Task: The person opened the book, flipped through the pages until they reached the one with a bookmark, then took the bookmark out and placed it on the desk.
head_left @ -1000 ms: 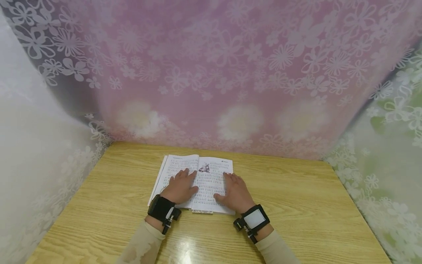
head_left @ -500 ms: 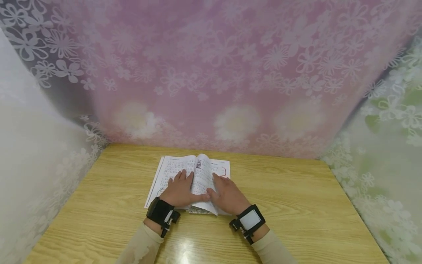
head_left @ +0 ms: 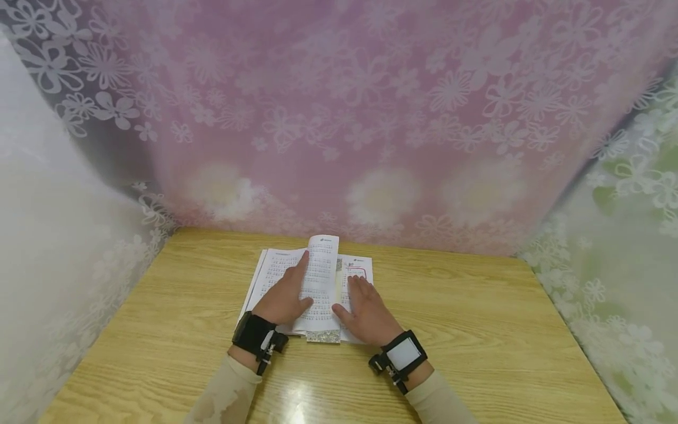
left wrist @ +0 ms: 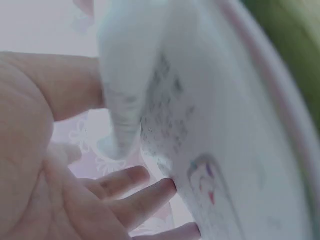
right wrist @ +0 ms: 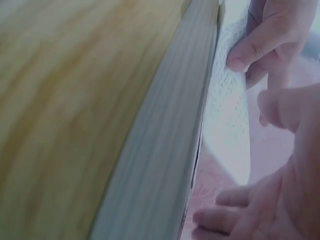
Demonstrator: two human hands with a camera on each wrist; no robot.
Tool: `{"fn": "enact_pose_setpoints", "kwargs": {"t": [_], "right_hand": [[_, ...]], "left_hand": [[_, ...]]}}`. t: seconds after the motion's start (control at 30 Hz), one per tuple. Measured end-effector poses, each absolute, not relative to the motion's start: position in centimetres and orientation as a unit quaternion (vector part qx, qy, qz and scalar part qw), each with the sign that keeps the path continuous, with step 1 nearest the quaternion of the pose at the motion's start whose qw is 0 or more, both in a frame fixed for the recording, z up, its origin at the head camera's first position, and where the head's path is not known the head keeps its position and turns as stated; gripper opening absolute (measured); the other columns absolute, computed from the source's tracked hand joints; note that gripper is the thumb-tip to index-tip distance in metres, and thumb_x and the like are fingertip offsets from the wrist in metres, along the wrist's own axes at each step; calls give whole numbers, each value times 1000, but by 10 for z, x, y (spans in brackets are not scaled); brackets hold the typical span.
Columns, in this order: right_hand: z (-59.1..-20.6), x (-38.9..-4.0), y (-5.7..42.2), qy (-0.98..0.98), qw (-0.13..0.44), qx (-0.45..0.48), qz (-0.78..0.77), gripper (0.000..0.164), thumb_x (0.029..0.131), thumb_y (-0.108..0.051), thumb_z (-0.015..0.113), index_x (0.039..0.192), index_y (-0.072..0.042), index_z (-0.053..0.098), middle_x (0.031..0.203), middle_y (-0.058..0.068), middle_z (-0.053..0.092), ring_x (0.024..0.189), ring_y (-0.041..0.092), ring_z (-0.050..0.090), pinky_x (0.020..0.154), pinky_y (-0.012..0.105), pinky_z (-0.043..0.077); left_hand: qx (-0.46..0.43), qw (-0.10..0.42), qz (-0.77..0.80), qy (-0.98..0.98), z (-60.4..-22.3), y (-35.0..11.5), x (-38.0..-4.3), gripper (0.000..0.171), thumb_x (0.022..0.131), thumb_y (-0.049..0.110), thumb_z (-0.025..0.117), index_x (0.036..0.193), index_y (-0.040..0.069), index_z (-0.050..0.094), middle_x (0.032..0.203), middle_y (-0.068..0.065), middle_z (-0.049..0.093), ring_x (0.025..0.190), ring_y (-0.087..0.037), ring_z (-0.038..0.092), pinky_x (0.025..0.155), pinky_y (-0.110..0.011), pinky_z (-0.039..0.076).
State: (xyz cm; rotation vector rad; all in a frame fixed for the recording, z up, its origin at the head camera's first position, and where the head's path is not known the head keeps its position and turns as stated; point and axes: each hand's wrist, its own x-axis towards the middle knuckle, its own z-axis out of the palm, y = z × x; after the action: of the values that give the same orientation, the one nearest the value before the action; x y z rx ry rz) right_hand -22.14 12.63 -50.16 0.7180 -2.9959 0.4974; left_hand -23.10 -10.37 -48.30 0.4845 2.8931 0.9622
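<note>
An open book (head_left: 265, 280) with printed text lies on the table, one leaf (head_left: 320, 280) standing up near its middle. My left hand (head_left: 281, 298) is over the left page, thumb against the raised leaf and index finger stretched along its left edge. In the left wrist view, the thumb tip is hidden behind the curved paper (left wrist: 125, 95), and straight fingertips meet a page with a small drawing. My right hand (head_left: 368, 312) rests on the right page, fingers extended and thumb towards the leaf. A patterned grey strip (head_left: 323, 337) shows at the book's bottom edge.
The wood-grain table (head_left: 455, 312) extends to both sides of the book. Behind it hangs a pink flowered curtain (head_left: 371, 118), with pale flowered sheets at left and right. The book's page block (right wrist: 155, 125) fills the middle of the right wrist view.
The leaf carrying the animal picture has lifted from the right and swung left to stand upright. My left thumb has come against it, while the right hand has shifted slightly left.
</note>
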Motion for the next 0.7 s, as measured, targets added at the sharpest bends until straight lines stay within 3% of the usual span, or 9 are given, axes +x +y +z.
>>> {"fn": "enact_pose_setpoints", "kwargs": {"t": [0.1,0.2,0.27,0.37,0.43,0.53,0.7], "right_hand": [[-500,-222,127,-965,25,208,159,83,100,-59,32,147,10,29,150,27,25,141,38,18,112,47,13],[-498,-221,128,-967,36,197,160,74,101,-54,34,139,8,44,146,29,32,139,40,22,111,50,15],[-498,-220,128,-965,40,205,156,66,102,-52,34,134,3,53,144,27,37,138,40,25,110,51,16],[-497,-219,128,-958,38,237,160,60,103,-50,33,130,-4,58,143,23,40,137,38,27,110,51,16],[-498,-219,126,-951,34,264,159,58,104,-50,30,132,-7,58,144,20,40,138,35,27,111,50,16],[-499,-218,124,-937,34,305,166,56,105,-47,29,137,-8,53,146,17,38,139,31,27,112,47,14],[-494,-216,118,-899,46,388,196,47,105,-34,32,144,-11,44,149,8,36,140,22,27,113,41,13]], "left_hand": [[175,15,306,936,-484,-107,-233,90,92,11,63,158,21,2,150,-20,26,112,-25,56,76,-31,46],[190,13,287,939,-485,-110,-233,78,93,6,59,157,19,16,148,-23,27,113,-28,56,74,-31,45],[193,16,276,941,-485,-111,-233,68,95,8,57,155,15,25,147,-25,28,120,-32,51,81,-35,46],[179,36,281,942,-482,-111,-231,57,100,24,53,151,8,33,147,-25,30,131,-36,39,97,-43,40],[161,51,286,943,-479,-110,-230,62,101,41,47,150,4,34,148,-24,31,135,-36,33,103,-47,33],[139,66,288,945,-476,-107,-229,84,95,66,38,149,2,35,149,-23,31,138,-37,28,104,-51,30],[127,73,294,944,-473,-104,-227,103,84,81,33,152,3,28,153,-22,22,140,-37,21,105,-52,29]]}}
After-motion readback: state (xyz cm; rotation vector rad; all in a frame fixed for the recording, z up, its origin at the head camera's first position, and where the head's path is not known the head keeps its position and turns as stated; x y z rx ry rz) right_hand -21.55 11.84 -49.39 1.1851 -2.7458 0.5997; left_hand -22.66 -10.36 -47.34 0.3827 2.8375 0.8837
